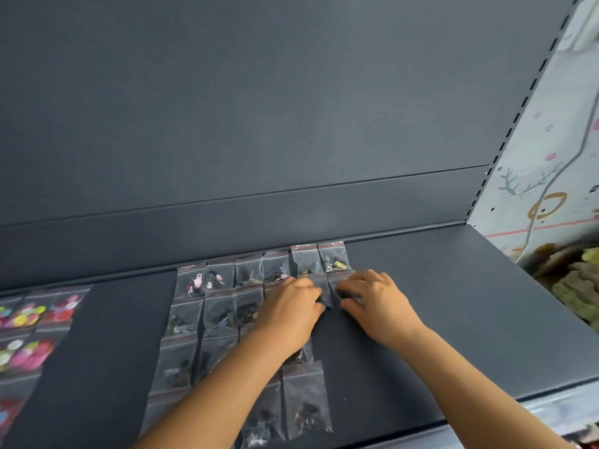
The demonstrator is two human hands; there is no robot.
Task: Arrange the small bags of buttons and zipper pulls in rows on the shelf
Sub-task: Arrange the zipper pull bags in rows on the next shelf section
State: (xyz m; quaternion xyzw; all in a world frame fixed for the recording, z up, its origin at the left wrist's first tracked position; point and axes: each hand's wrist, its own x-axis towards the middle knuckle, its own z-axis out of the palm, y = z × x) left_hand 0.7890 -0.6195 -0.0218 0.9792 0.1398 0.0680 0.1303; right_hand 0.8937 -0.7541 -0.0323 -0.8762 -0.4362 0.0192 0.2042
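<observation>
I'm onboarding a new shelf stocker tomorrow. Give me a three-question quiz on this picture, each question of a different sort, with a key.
1. True or false: the left hand and the right hand are both down on the bags in the second row from the back.
2. Where do the bags of bright buttons lie? A) at the far left of the shelf B) at the far right C) against the back panel
3. Fill in: the back-row bag farthest right holds a small ______-coloured piece.

Key: 1 true; 2 A; 3 yellow
</observation>
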